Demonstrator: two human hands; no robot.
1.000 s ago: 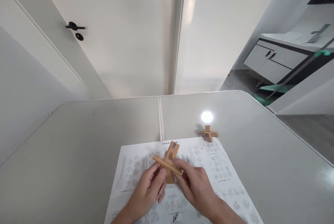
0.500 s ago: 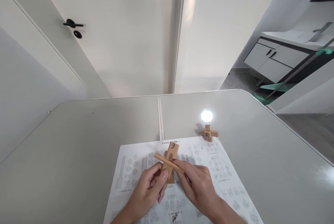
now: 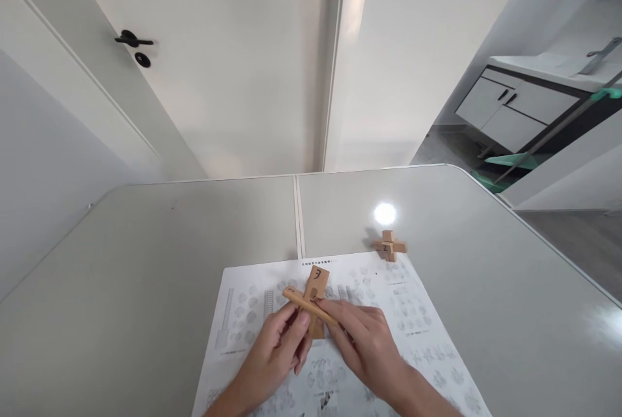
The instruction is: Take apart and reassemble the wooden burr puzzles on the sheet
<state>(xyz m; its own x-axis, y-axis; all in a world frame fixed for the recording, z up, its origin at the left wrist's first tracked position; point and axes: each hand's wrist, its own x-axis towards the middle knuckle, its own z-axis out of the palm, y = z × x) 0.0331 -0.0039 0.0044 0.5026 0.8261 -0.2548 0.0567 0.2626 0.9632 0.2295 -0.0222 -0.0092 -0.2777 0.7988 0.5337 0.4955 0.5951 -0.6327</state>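
Two flat wooden puzzle pieces cross each other above the printed sheet [image 3: 233, 326]. The wider wooden piece marked 3 [image 3: 318, 280] is held at its lower part by my left hand [image 3: 279, 346], thumb on top. Across it lies a narrower wooden piece [image 3: 307, 305], tilted down to the right. My right hand [image 3: 367, 339] pinches that narrow piece at its right end, and its left end sits near my left fingertips. A dark slot shows in the wider piece just above the crossing. The fingers hide the lower ends.
An assembled wooden burr puzzle marked 2 [image 3: 390, 247] stands at the sheet's upper right corner. The grey table [image 3: 121, 287] has a seam [image 3: 299, 216] down its middle. Beyond its far edge are a white door [image 3: 243, 80] and a sink cabinet [image 3: 519, 103].
Both pieces have shifted slightly left and turned a little. The narrow piece lies lower across the wider one, and a mark on its left end now shows. Both hands keep their hold.
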